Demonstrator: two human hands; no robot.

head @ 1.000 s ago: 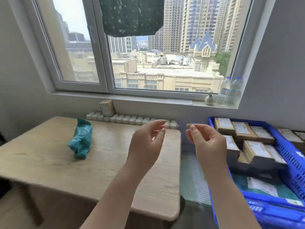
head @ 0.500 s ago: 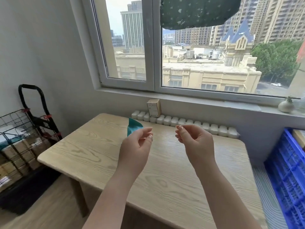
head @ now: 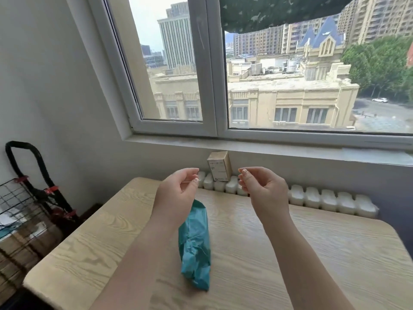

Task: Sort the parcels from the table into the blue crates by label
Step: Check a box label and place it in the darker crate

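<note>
On the pale wood-grain table lies a crumpled teal plastic mailer parcel, lengthwise, near the middle, its far end hidden behind the left wrist. Both hands are raised above the tabletop, apart from each other and clear of the parcel. The left hand and right hand each have loosely curled fingers and hold nothing. Behind them, a small cardboard box stands upright on a white ribbed radiator under the window. At far left stands a black wire trolley holding brown boxes.
</note>
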